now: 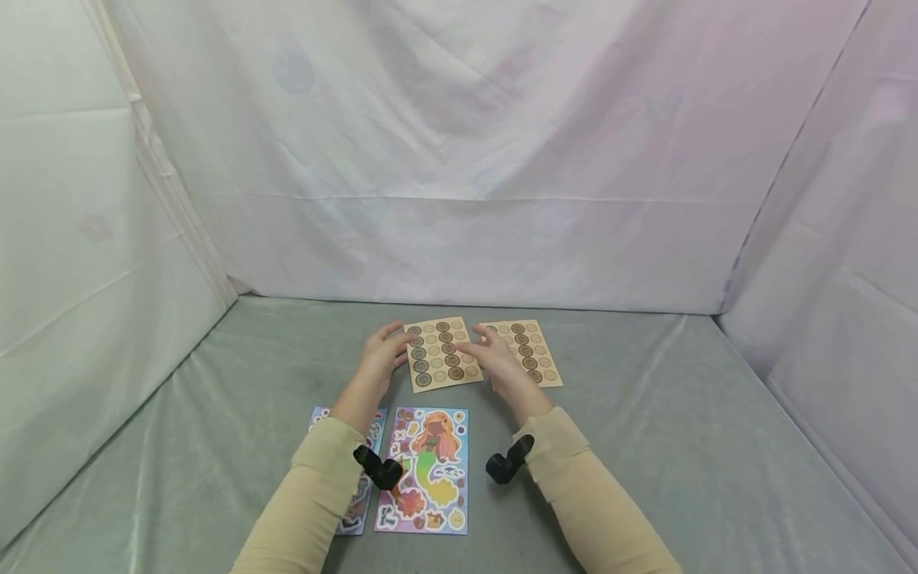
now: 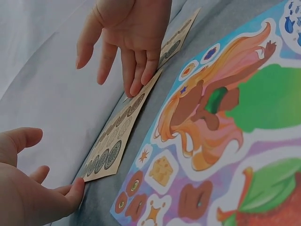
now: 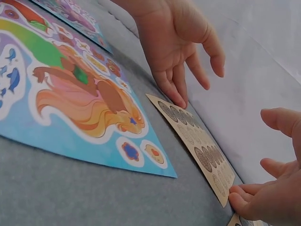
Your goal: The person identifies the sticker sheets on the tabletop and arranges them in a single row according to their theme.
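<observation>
A tan sheet of round coin-like stickers [image 1: 435,375] lies on the grey cloth between the two hands. My left hand [image 1: 378,356] is at its left edge, fingers fairly straight and fingertips touching the edge. At the opposite edge, my right hand [image 1: 500,365] touches the sheet with loosely extended fingers. Both wrist views show the palms facing each other with the thumbs raised off the sheet. A second tan sheet [image 1: 545,368] of the same kind lies to the right, partly hidden by the right hand.
Nearer me lies a colourful mermaid sticker sheet [image 1: 459,470]. Beside it on the left, another colourful sheet [image 1: 351,522] is partly covered by the left forearm. Pale cloth walls [image 1: 459,247] stand behind and at both sides of the grey cloth surface [image 1: 660,414].
</observation>
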Demonstrator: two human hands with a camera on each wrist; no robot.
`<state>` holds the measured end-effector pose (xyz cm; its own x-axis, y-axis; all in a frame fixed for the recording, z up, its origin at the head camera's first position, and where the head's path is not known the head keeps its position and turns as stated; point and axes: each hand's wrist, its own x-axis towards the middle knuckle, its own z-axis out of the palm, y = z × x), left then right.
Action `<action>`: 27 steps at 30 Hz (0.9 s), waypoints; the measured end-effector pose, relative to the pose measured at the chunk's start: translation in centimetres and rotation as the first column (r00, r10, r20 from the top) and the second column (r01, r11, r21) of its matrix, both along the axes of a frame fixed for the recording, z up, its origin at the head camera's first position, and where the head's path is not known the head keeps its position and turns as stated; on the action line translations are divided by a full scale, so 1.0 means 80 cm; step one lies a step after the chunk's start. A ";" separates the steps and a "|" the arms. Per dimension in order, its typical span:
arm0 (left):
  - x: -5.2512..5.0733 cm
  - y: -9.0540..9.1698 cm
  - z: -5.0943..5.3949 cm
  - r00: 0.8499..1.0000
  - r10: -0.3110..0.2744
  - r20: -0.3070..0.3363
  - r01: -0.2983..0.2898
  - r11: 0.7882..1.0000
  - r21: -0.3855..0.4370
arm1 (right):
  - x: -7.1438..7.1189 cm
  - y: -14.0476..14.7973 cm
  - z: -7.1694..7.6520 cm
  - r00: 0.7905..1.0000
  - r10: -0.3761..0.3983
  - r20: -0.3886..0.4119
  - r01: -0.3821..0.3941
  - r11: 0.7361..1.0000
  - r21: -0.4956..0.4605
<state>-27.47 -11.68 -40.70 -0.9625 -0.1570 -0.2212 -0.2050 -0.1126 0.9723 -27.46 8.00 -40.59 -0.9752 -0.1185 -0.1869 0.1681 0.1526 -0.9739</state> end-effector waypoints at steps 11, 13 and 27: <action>-0.001 -0.002 -0.004 1.000 0.028 0.001 -0.028 0.998 0.049 | -0.003 0.000 0.000 0.999 0.011 0.030 -0.010 0.998 -0.055; -0.002 -0.002 -0.005 1.000 0.025 -0.003 -0.025 0.998 0.059 | -0.003 0.000 0.001 0.999 0.014 0.031 -0.012 0.998 -0.060; 0.000 0.003 -0.007 1.000 -0.002 -0.003 0.003 0.998 0.059 | -0.003 0.001 0.004 1.000 0.010 0.029 -0.008 0.998 -0.070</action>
<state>-27.44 -11.47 -41.24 -0.9635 -0.1413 -0.2273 -0.2026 -0.1695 0.9645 -27.67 8.08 -40.28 -0.9682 -0.1409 -0.2068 0.1962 0.0859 -0.9768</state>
